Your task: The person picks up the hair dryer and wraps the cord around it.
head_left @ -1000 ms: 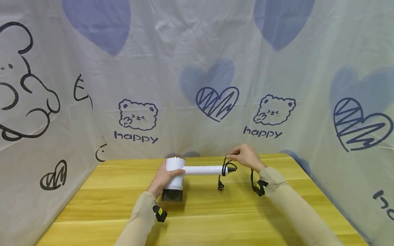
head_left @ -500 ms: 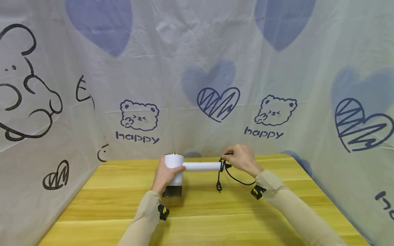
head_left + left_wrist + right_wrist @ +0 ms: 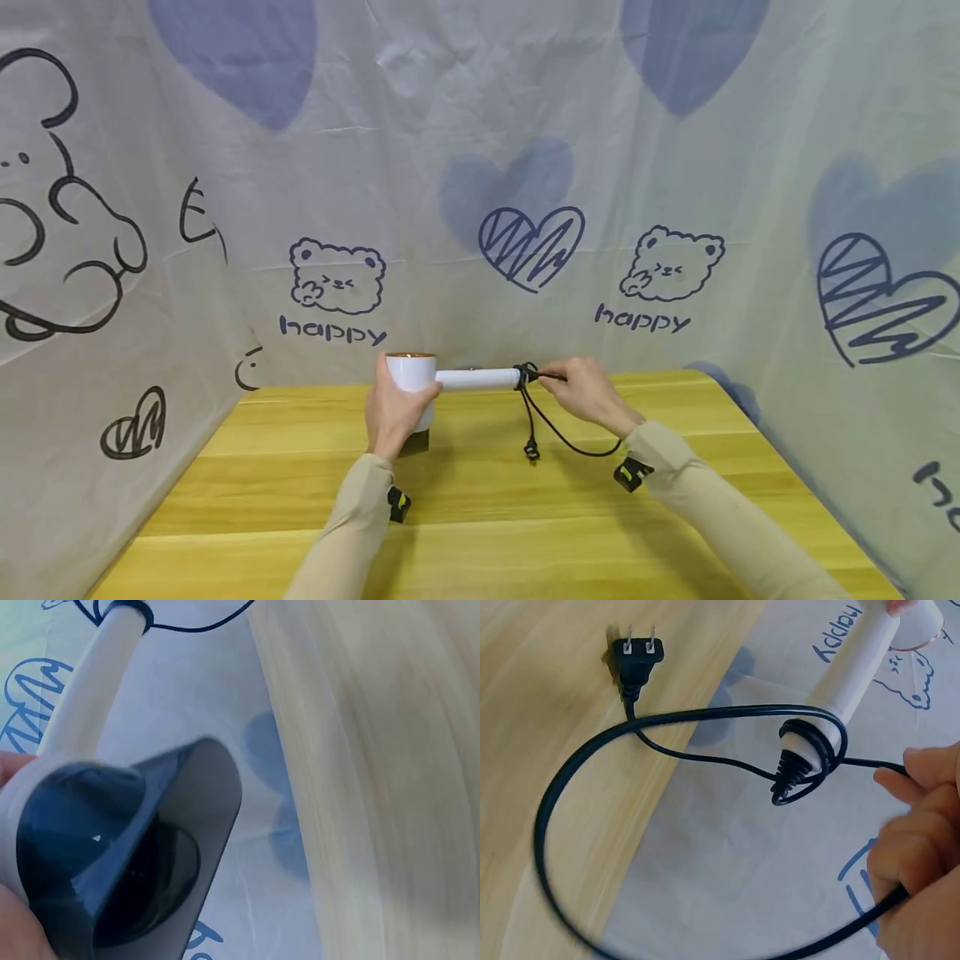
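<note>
A white hair dryer (image 3: 480, 380) with a dark nozzle (image 3: 202, 795) is held over the table, its handle pointing right. My left hand (image 3: 395, 408) grips the dryer's barrel, thumb across the near side. Black cord (image 3: 735, 714) is looped round the handle's end, by the ribbed cord guard (image 3: 791, 769). My right hand (image 3: 588, 392) pinches the cord just right of the handle, and more cord passes under its curled fingers in the right wrist view. From the wrapped part hangs a two-pin plug (image 3: 636, 658), with a wide loop of cord sagging beside it.
The wood-grain table (image 3: 480, 533) lies beneath both hands. Behind it and at both sides hangs a pale curtain (image 3: 450, 100) printed with hearts and bears. A small black camera (image 3: 632, 474) is strapped to the right wrist, another (image 3: 399, 504) to the left.
The hair dryer has risen and shifted slightly left with my left hand, its nozzle tipping away. My right hand has come in close to the handle's end, and the cord now sags in a wider loop.
</note>
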A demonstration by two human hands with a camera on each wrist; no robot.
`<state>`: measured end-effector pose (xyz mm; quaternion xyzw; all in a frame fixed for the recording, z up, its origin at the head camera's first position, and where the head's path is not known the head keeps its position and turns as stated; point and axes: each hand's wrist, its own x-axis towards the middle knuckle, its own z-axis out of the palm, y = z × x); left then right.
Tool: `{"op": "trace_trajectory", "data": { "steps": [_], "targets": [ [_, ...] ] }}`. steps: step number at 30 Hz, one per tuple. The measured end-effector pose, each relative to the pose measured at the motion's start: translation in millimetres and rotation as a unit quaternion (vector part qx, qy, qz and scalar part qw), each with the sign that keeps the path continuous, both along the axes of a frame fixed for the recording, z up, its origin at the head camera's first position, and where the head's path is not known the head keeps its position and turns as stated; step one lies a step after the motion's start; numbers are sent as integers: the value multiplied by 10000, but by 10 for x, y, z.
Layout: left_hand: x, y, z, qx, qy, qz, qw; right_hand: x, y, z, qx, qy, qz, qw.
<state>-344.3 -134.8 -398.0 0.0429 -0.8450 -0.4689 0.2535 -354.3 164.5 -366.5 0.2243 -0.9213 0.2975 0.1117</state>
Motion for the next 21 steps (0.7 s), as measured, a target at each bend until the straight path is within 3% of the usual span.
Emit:
{"op": "trace_trajectory", "data": {
  "steps": [5, 12, 21],
  "targets": [
    [-7, -27, 1, -53, 319, 257, 9991, 49, -14, 31, 177, -334, 441, 9983],
    [-13, -83, -28, -165, 393, 480, 9979, 105, 55, 90, 616, -471, 741, 9942],
    [-27, -184, 4, -504, 404, 429, 9970, 217, 199, 395, 1287, -409, 1166, 9840]
  ]
}}
